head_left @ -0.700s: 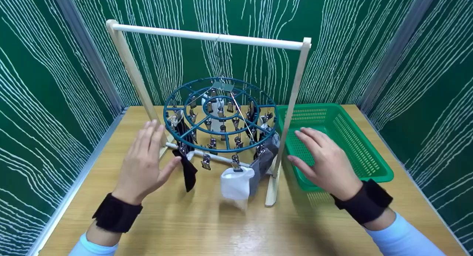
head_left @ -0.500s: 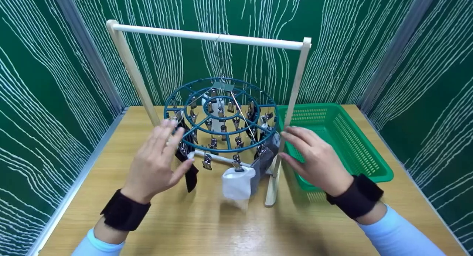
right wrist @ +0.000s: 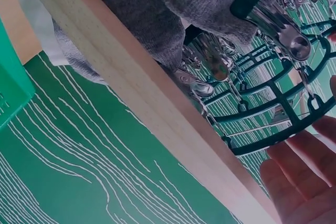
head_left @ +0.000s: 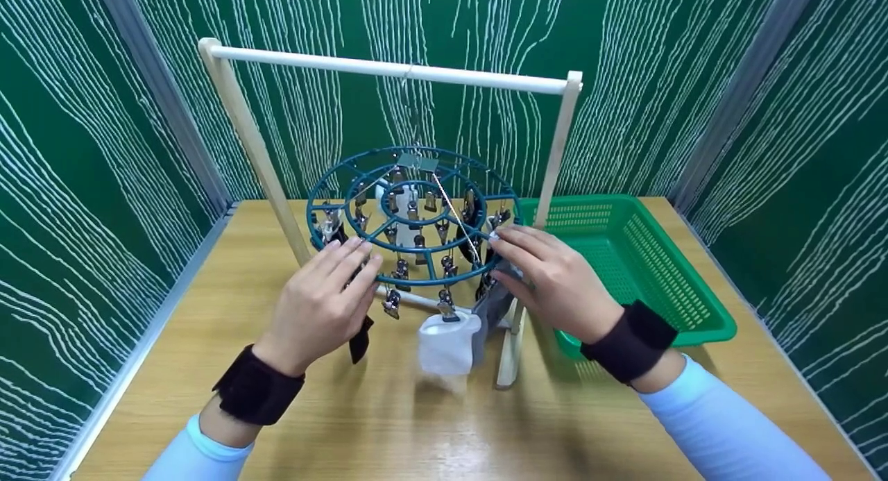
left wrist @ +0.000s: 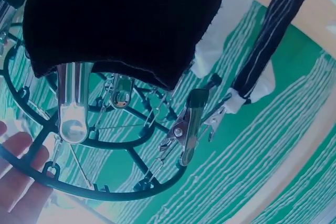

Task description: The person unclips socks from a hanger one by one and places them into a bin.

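A round blue-green clip hanger (head_left: pixel 409 284) hangs from a white bar, its rings lined with several metal clips (left wrist: pixel 73 114). At its near left rim is my left hand (head_left: pixel 316 307), fingers extended, with fingertips at the ring in the left wrist view. My right hand (head_left: pixel 565 280) reaches the right rim, fingers nearly straight against the ring in the right wrist view. A white sock (head_left: pixel 447 343) dangles at the front. Black socks (left wrist: pixel 115 19) hang on the left and grey socks (right wrist: pixel 205 3) on the right, partly hidden by my hands in the head view.
A wooden stand with a white top bar (head_left: pixel 388 68) carries the hanger; its right post (right wrist: pixel 157 93) stands close to my right hand. Behind that hand, on the table (head_left: pixel 333 425), lies a green plastic basket (head_left: pixel 683 280). Green walls with white streaks surround the table.
Both hands have moved inward from either side to the hanger's rim. The left went right, the right went left past the wooden post. The hanger has hardly moved.
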### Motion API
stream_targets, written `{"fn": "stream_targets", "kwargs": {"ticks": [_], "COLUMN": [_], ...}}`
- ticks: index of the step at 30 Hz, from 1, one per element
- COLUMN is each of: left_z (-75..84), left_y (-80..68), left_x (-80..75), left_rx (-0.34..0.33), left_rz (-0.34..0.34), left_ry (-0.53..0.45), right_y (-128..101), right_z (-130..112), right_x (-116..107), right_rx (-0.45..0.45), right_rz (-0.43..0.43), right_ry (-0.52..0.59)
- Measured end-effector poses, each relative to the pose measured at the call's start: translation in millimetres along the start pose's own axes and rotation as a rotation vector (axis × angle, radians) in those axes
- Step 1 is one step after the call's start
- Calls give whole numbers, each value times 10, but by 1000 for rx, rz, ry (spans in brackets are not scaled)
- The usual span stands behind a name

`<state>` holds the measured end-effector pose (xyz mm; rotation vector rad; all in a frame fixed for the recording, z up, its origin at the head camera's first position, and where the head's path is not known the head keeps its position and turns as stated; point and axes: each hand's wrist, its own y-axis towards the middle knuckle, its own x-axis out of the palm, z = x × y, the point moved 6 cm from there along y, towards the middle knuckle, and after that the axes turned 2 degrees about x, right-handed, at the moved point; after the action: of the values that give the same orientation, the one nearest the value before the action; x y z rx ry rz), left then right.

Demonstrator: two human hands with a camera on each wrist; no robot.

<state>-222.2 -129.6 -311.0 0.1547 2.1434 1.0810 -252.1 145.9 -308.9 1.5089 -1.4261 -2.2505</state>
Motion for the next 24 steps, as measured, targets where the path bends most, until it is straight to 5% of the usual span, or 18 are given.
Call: {"fn": "stream_targets", "kwargs": {"ticks": [15, 24], "left_z": [-12, 172], "left_y": [30, 98], "left_x": [4, -117], "left_rx": [-89, -104], "left_rz": [35, 271], "left_ry": [-67, -147], "right_y": [95, 125], "right_z": [21, 18], "right_x": [-36, -40], "right_rx": [-60, -43], "right_rz": [41, 20], "right_ry": [-2, -2]}}
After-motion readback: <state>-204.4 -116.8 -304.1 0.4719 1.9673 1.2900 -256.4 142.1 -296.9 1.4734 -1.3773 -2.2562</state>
